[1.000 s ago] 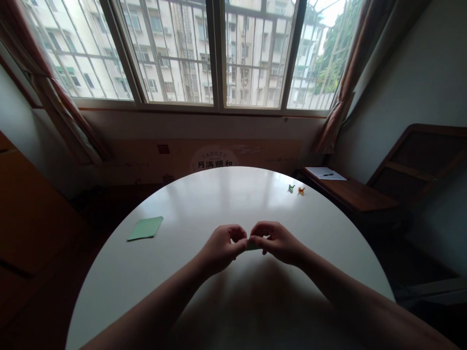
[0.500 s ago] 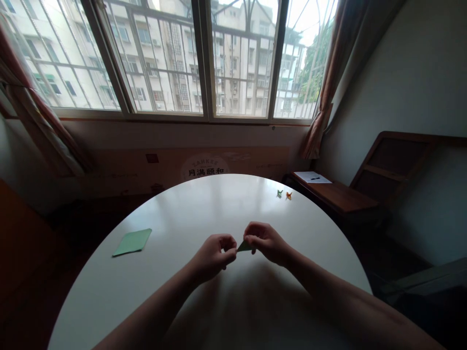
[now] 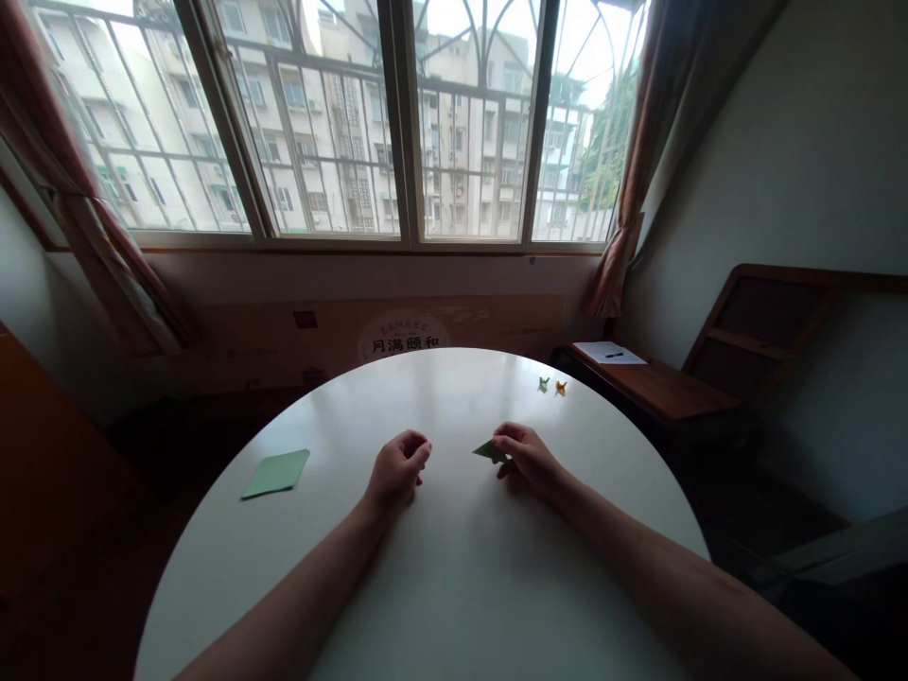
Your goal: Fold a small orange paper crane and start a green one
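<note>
A small folded piece of green paper [image 3: 488,451] is pinched between the thumb and fingers of my right hand [image 3: 525,454], its pointed tip facing left. My left hand [image 3: 401,463] is held a short way to the left, apart from the paper. Its fingers are curled with the thumb against them, and nothing shows in them. Both hands are over the white round table [image 3: 440,567]. Part of the folded paper is hidden behind my right fingers.
A light green paper square [image 3: 276,474] lies on the table's left side. Two little folded paper figures, one green [image 3: 543,384] and one orange [image 3: 561,388], stand near the far right edge. Beyond that edge, a wooden chair [image 3: 681,397] bears a white sheet [image 3: 608,353] and a pen.
My left hand has come away from the folded paper and moved left. My right hand, still pinching the paper, has shifted slightly right and away from me. The camera view has tilted slightly.
</note>
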{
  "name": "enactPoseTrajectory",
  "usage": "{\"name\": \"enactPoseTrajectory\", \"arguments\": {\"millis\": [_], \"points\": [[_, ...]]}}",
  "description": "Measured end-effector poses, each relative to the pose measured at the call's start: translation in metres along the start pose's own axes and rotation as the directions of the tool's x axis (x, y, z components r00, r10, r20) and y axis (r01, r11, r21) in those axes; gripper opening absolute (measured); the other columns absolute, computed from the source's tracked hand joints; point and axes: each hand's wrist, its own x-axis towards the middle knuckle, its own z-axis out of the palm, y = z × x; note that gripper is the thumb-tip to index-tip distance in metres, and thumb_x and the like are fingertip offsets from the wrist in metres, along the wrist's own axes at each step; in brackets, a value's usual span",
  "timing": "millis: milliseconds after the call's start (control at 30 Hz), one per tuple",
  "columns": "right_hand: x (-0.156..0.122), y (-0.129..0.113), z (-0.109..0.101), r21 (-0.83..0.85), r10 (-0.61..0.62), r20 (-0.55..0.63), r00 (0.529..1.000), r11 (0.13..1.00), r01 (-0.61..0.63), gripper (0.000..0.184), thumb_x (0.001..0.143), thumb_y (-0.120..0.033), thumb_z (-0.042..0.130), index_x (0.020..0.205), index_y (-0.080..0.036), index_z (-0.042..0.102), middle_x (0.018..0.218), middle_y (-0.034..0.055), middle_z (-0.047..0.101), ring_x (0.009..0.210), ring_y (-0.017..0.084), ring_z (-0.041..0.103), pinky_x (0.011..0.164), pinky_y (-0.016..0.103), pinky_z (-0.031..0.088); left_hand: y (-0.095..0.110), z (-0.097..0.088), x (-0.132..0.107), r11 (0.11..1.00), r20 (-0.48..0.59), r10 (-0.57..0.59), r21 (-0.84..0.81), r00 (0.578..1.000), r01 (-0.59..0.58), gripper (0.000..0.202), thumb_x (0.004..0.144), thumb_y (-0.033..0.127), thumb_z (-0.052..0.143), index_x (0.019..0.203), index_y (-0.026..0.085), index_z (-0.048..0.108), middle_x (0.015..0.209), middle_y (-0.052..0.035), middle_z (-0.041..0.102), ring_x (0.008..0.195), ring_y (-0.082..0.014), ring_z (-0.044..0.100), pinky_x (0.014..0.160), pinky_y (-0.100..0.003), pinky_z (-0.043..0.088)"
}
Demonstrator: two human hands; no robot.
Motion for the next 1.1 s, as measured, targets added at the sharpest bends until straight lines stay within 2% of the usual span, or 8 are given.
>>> {"name": "enactPoseTrajectory", "arguments": {"millis": [100, 200, 300, 400, 500, 567, 800, 1100], "points": [[0.001, 0.000, 0.003, -0.003, 0.011, -0.036, 0.999, 1.000, -0.011, 0.021, 0.075, -0.036, 0.067, 0.078, -0.017, 0.059, 0.072, 0.0019, 0.064, 0.066, 0.016, 0.061, 0.045, 0.023, 0.050, -0.007, -0.004, 0.006, 0.993, -0.119, 0.029, 0.115, 0.992, -0.016, 0.025, 0.082, 0.042, 0.050, 0.084, 0.018, 0.057, 0.074, -0.0023, 0.063, 0.064, -0.0173, 0.064, 0.058, -0.027, 0.053], [0.003, 0.000, 0.006, -0.027, 0.035, -0.063, 0.997, 0.999, -0.036, 0.019, 0.079, -0.033, 0.068, 0.077, -0.017, 0.058, 0.068, -0.0004, 0.062, 0.062, 0.015, 0.061, 0.043, 0.021, 0.048, -0.008, -0.006, 0.009, 0.961, -0.148, 0.078, 0.273, 0.986, -0.035, 0.023, 0.084, 0.037, 0.050, 0.088, 0.019, 0.063, 0.089, -0.0077, 0.071, 0.088, -0.0239, 0.069, 0.083, -0.035, 0.055], [0.004, 0.001, 0.009, -0.057, 0.092, -0.067, 0.993, 0.994, -0.096, 0.017, 0.091, -0.029, 0.065, 0.085, -0.014, 0.061, 0.070, -0.0022, 0.061, 0.056, 0.010, 0.058, 0.046, 0.020, 0.049, -0.007, -0.002, 0.010, 0.895, -0.113, 0.107, 0.443, 0.988, -0.046, 0.027, 0.083, 0.026, 0.050, 0.101, 0.017, 0.068, 0.116, -0.0127, 0.071, 0.116, -0.0271, 0.063, 0.106, -0.040, 0.043], [0.005, 0.001, 0.011, -0.075, 0.154, -0.058, 0.986, 0.985, -0.158, 0.020, 0.098, -0.032, 0.061, 0.101, -0.013, 0.063, 0.082, 0.0000, 0.064, 0.060, 0.010, 0.060, 0.053, 0.022, 0.053, -0.006, 0.006, 0.011, 0.805, -0.077, 0.085, 0.593, 0.993, -0.023, 0.041, 0.085, 0.027, 0.050, 0.120, 0.013, 0.067, 0.140, -0.0170, 0.060, 0.137, -0.0288, 0.047, 0.117, -0.042, 0.029], [0.006, -0.001, 0.011, -0.068, 0.179, -0.047, 0.983, 0.981, -0.182, 0.022, 0.098, -0.032, 0.061, 0.109, -0.013, 0.063, 0.093, 0.0030, 0.066, 0.070, 0.012, 0.064, 0.060, 0.026, 0.056, -0.007, 0.014, 0.013, 0.709, -0.042, 0.021, 0.705, 0.999, 0.015, 0.057, 0.088, 0.037, 0.051, 0.137, 0.010, 0.057, 0.153, -0.0226, 0.044, 0.146, -0.0373, 0.032, 0.119, -0.056, 0.017], [0.006, -0.003, 0.010, -0.046, 0.171, -0.035, 0.985, 0.984, -0.172, 0.022, 0.098, -0.031, 0.062, 0.110, -0.013, 0.063, 0.097, 0.0040, 0.067, 0.075, 0.014, 0.066, 0.064, 0.028, 0.058, -0.008, 0.017, 0.014, 0.654, -0.006, -0.025, 0.757, 1.000, 0.021, 0.060, 0.089, 0.039, 0.048, 0.142, 0.012, 0.053, 0.157, -0.0212, 0.040, 0.148, -0.0372, 0.029, 0.118, -0.059, 0.012], [0.005, -0.007, 0.009, 0.069, 0.113, -0.146, 0.983, 0.992, -0.104, 0.028, 0.098, -0.033, 0.061, 0.119, -0.014, 0.062, 0.112, 0.0078, 0.066, 0.091, 0.019, 0.067, 0.077, 0.036, 0.059, -0.002, 0.014, 0.011, 0.535, 0.039, -0.091, 0.845, 0.995, 0.016, 0.065, 0.094, 0.044, 0.035, 0.152, 0.016, 0.042, 0.163, -0.0180, 0.030, 0.152, -0.0343, 0.022, 0.118, -0.058, 0.011], [0.011, -0.008, 0.018, 0.132, 0.157, -0.246, 0.956, 0.983, -0.127, 0.033, 0.098, -0.034, 0.062, 0.125, -0.016, 0.060, 0.122, 0.0098, 0.063, 0.102, 0.023, 0.066, 0.086, 0.043, 0.058, 0.003, 0.012, 0.008, 0.515, 0.040, -0.095, 0.857, 0.995, 0.015, 0.065, 0.094, 0.044, 0.034, 0.152, 0.016, 0.041, 0.163, -0.0178, 0.030, 0.151, -0.0339, 0.022, 0.118, -0.058, 0.013]]}}
